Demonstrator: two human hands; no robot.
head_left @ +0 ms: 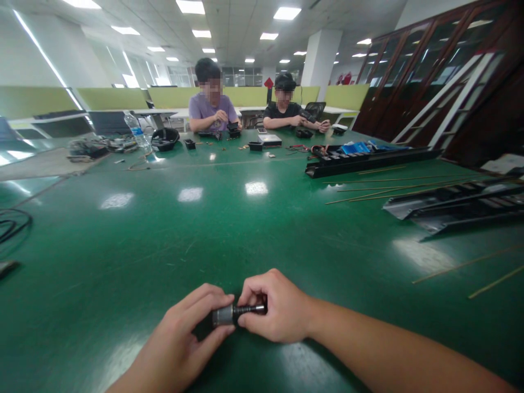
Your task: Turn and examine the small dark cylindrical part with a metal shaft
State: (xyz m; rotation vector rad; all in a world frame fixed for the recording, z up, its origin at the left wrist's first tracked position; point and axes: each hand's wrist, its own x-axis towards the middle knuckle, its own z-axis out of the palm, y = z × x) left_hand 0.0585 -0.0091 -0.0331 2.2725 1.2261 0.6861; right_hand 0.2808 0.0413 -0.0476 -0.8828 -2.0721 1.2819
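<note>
Low over the table's near side I hold a small dark cylindrical part [224, 315] with a narrower black ribbed stem [245, 309] and a shiny metal tip. It lies roughly level, stem toward the right. My left hand [190, 325] is closed on the wide grey-black body, thumb below and fingers above. My right hand [276, 308] is curled around the stem side, its thumb and forefinger at the joint between body and stem. The exact kind of part is too small to tell, and the right fingers partly hide the stem.
Across the green table [221, 218] sit two people, a purple shirt [204, 112] and a black shirt [274, 114], handling small black parts. Black metal channels [364, 160] and thin rods [388, 191] lie right. A water bottle [137, 131] stands back left; black cable [14, 224] lies left.
</note>
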